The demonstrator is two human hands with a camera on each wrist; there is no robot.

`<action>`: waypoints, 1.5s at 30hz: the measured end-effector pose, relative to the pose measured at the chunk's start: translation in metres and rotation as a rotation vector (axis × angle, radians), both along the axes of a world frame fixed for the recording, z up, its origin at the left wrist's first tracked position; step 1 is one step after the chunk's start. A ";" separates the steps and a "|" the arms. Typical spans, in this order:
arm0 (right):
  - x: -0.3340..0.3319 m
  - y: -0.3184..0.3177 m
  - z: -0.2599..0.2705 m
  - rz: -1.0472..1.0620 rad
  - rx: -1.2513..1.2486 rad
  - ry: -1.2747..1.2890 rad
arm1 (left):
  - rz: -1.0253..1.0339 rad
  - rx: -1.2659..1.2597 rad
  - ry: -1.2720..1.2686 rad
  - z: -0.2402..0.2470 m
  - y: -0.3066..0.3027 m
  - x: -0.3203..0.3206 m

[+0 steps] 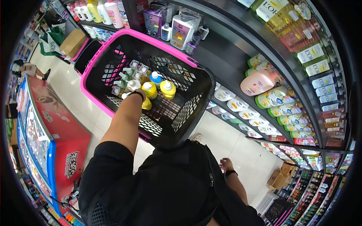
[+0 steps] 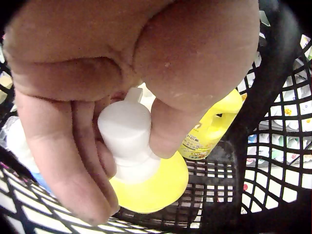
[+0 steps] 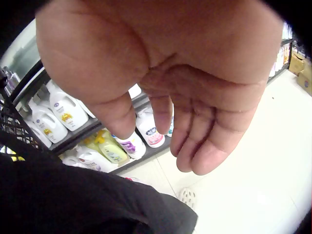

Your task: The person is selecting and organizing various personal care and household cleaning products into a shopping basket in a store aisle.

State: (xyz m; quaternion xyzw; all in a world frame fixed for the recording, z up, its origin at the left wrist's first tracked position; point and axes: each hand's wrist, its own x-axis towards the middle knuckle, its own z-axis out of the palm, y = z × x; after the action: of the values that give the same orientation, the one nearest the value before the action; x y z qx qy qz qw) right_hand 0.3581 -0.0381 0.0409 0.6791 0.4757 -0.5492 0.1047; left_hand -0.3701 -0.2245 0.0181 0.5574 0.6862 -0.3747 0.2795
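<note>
left hand (image 1: 140,91) in a pink-rimmed basket (image 1: 158,43)
pump bottles (image 1: 168,90) stand inside; the right hand (image 1: 226,164) hangs over pale floor tiles (image 1: 222,135).

head view is brightly lit, with fisheye bowing in the shelving (image 1: 217,43) and black edges, while both wrist views show softness, a shaded left hand (image 2: 131,58) and right hand (image 3: 165,63), and overexposed floor (image 3: 258,151).

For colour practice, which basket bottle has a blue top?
In the head view, the blue-topped bottle beside the rightmost yellow bottle in the basket; no other there shows blue.
</note>
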 end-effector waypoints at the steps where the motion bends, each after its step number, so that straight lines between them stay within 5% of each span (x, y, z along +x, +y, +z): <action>1: -0.013 0.006 0.005 0.000 0.004 -0.006 | -0.093 -0.038 0.010 0.004 0.000 0.003; 4: -0.044 0.019 0.017 0.096 0.033 0.010 | -0.262 -0.204 0.110 0.061 0.009 0.023; 7: -0.072 0.037 0.027 0.267 0.130 0.096 | 0.198 0.078 0.063 0.036 0.007 0.010; 11: -0.150 0.074 0.074 0.492 0.599 0.349 | 0.391 0.284 -0.115 0.093 0.012 0.007; 14: -0.255 0.065 0.196 0.478 0.659 0.708 | 0.575 0.386 -0.187 0.239 0.020 0.062; 18: -0.356 0.030 0.283 0.713 0.667 0.946 | 0.403 0.617 -0.161 0.304 0.006 0.090; 21: -0.404 -0.004 0.292 1.066 0.837 1.009 | 0.463 0.797 -0.137 0.370 0.003 0.118; 23: -0.422 -0.022 0.288 1.116 0.848 1.024 | 0.476 0.903 -0.131 0.418 0.002 0.139; 28: -0.427 -0.045 0.313 0.933 0.959 1.031 | 0.494 1.139 -0.210 0.479 -0.006 0.160; 31: -0.419 -0.041 0.316 0.802 0.835 1.080 | 0.634 1.183 -0.491 0.491 -0.002 0.161; 35: -0.376 -0.020 0.342 0.588 0.618 1.187 | 0.506 1.445 -0.946 0.454 0.003 0.159; 39: -0.319 -0.003 0.366 0.193 0.228 1.537 | 0.430 1.236 -1.270 0.416 0.038 0.201; 43: -0.258 0.021 0.381 -0.010 0.224 1.626 | 0.685 0.949 -1.784 0.394 0.083 0.287; 45: -0.220 0.030 0.388 -0.012 0.389 1.598 | 0.641 0.990 -1.815 0.385 0.102 0.318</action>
State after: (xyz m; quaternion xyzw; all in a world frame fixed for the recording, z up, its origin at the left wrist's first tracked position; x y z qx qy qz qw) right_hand 0.1378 -0.0080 0.4291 0.0919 0.4899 -0.7753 -0.3880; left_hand -0.0517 -0.1229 0.4029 0.4727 0.4124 0.5869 0.5119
